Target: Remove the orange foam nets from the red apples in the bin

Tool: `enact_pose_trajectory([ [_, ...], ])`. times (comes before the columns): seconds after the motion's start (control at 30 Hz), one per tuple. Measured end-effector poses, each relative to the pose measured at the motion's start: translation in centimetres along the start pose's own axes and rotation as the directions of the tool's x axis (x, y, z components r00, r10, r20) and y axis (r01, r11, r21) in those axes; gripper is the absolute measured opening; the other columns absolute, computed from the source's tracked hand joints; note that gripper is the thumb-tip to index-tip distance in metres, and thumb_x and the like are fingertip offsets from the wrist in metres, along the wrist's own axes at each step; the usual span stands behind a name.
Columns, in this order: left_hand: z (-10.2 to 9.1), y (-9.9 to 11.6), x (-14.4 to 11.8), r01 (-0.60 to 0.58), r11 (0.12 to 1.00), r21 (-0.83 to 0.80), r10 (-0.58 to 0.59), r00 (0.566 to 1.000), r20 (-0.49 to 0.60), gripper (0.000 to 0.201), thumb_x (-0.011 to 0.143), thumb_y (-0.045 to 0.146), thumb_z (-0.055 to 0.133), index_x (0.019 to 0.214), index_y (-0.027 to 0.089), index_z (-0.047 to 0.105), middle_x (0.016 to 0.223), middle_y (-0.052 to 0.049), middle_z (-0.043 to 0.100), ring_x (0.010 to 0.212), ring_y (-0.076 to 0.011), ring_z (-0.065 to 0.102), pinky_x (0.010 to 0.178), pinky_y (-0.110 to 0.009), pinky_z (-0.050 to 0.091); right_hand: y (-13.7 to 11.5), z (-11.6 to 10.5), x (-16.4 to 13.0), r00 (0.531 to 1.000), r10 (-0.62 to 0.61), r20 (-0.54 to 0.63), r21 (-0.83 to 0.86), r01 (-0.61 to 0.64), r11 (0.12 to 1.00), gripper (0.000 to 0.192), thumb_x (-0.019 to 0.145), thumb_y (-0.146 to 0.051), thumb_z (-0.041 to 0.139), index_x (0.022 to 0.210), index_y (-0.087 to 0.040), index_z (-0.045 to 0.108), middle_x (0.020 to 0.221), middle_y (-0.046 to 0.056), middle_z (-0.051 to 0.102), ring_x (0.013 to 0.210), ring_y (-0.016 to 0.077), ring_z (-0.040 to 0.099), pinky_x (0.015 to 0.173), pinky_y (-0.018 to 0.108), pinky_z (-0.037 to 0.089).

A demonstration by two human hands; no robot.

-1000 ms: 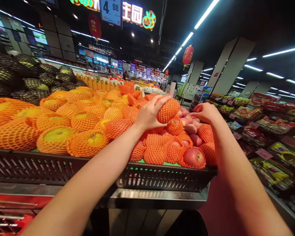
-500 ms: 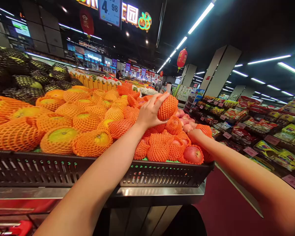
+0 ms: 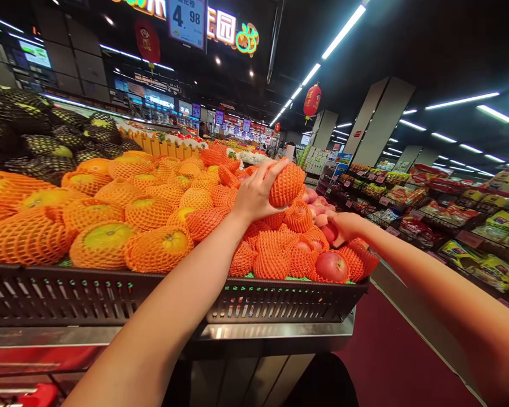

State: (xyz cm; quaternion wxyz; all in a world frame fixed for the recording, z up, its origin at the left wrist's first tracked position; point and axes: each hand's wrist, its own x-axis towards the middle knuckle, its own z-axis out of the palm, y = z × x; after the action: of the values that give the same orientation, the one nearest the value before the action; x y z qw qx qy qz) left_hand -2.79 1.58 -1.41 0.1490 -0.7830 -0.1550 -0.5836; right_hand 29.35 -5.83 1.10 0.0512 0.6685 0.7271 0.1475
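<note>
My left hand (image 3: 254, 192) is closed around an apple in an orange foam net (image 3: 287, 185), held over the pile. To the right, my right hand (image 3: 345, 226) grips a bare red apple (image 3: 330, 232), partly hidden by the fingers. Below them, several apples in orange foam nets (image 3: 272, 254) fill this end of the black crate (image 3: 280, 302). One red apple (image 3: 331, 266) shows out of its net near the front edge. Bare pink apples (image 3: 316, 200) lie behind my right hand.
Oranges in foam nets (image 3: 106, 237) are heaped on the left, with dark netted fruit (image 3: 46, 141) behind them. Shelves of packaged snacks (image 3: 419, 220) stand right, across the red floor (image 3: 382, 350). A price sign (image 3: 186, 22) hangs above. Part of a red cart (image 3: 38, 395) shows at lower left.
My right hand has risen slightly and turned, and a red apple now shows in its fingers. The netted apple beneath it is more exposed. My left hand stays about where it was.
</note>
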Motion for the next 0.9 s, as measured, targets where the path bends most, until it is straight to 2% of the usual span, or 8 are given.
enact_pose_trajectory([
  [0.13,0.4,0.8,0.0,0.051,0.984,-0.172,-0.029,0.992,0.124,0.100,0.063,0.043,0.085,0.144,0.027,0.028,0.140,-0.015,0.055,0.116,-0.0344,0.066,0.086,-0.045,0.060,1.4,-2.9,-1.3,0.993,0.046,-0.113,0.079,-0.037,0.996,0.069,0.058,-0.051,0.084,0.114,-0.015,0.066,0.091,0.012,0.070,0.084,0.0342,0.067,0.074,0.040,0.051],
  [0.23,1.1,1.4,-0.3,0.078,0.964,-0.253,0.007,0.948,0.319,0.094,0.063,0.044,0.083,0.137,0.024,0.029,0.130,-0.017,0.060,0.108,-0.0353,0.069,0.084,-0.048,0.059,1.5,-4.3,-2.3,0.922,0.208,-0.327,0.404,-0.063,0.913,0.067,0.060,-0.062,0.075,0.107,-0.015,0.066,0.097,0.012,0.070,0.087,0.0318,0.067,0.079,0.041,0.053],
  [0.33,1.9,1.7,-0.8,0.114,0.951,-0.286,0.057,0.848,0.526,0.082,0.063,0.045,0.084,0.128,0.022,0.040,0.122,-0.017,0.064,0.106,-0.0364,0.069,0.086,-0.052,0.058,-0.1,-4.7,-2.5,0.839,0.373,-0.397,0.772,0.086,0.629,0.069,0.059,-0.067,0.073,0.103,-0.015,0.065,0.099,0.012,0.069,0.088,0.0303,0.067,0.084,0.045,0.055],
  [0.43,2.2,1.9,-1.1,0.208,0.925,-0.319,0.016,0.814,0.580,0.072,0.067,0.055,0.083,0.120,0.020,0.049,0.121,-0.017,0.064,0.111,-0.0365,0.066,0.093,-0.056,0.055,-3.1,-4.4,-2.0,0.851,0.363,-0.379,0.903,0.255,0.345,0.067,0.058,-0.066,0.076,0.102,-0.017,0.062,0.104,0.013,0.069,0.094,0.0299,0.066,0.090,0.047,0.057],
  [0.53,2.1,2.1,-0.8,0.259,0.890,-0.376,-0.062,0.885,0.462,0.086,0.068,0.061,0.081,0.133,0.020,0.043,0.137,-0.023,0.056,0.128,-0.0377,0.058,0.103,-0.059,0.051,-6.4,-3.6,-1.2,0.886,0.256,-0.387,0.903,0.308,0.299,0.072,0.055,-0.063,0.083,0.106,-0.017,0.061,0.111,0.014,0.067,0.103,0.0318,0.065,0.098,0.050,0.054],
  [0.63,1.8,2.2,-0.4,0.150,0.881,-0.449,-0.022,0.961,0.276,0.099,0.070,0.048,0.083,0.149,0.023,0.027,0.151,-0.022,0.045,0.138,-0.0351,0.050,0.107,-0.056,0.050,-8.9,-2.5,-0.3,0.913,0.153,-0.379,0.887,0.311,0.340,0.081,0.054,-0.065,0.086,0.113,-0.016,0.060,0.121,0.016,0.064,0.112,0.0345,0.063,0.107,0.054,0.050],
  [0.8,1.6,1.7,0.0,0.025,0.955,-0.296,0.021,0.989,0.149,0.067,0.073,0.038,0.079,0.130,0.021,0.048,0.128,-0.014,0.064,0.115,-0.0311,0.066,0.096,-0.049,0.057,-10.5,-1.6,0.6,0.924,-0.006,-0.382,0.877,0.365,0.313,0.086,0.065,-0.063,0.085,0.133,-0.019,0.054,0.137,0.013,0.058,0.127,0.0319,0.058,0.117,0.050,0.044],
  [0.9,1.4,1.0,0.2,0.028,0.987,-0.157,-0.038,0.998,-0.059,0.069,0.079,0.047,0.077,0.133,0.022,0.041,0.129,-0.014,0.062,0.118,-0.0308,0.065,0.099,-0.049,0.055,-11.0,-1.4,0.7,0.943,-0.099,-0.317,0.839,0.328,0.434,0.096,0.062,-0.060,0.088,0.141,-0.021,0.051,0.142,0.013,0.055,0.135,0.0341,0.051,0.120,0.052,0.040],
])
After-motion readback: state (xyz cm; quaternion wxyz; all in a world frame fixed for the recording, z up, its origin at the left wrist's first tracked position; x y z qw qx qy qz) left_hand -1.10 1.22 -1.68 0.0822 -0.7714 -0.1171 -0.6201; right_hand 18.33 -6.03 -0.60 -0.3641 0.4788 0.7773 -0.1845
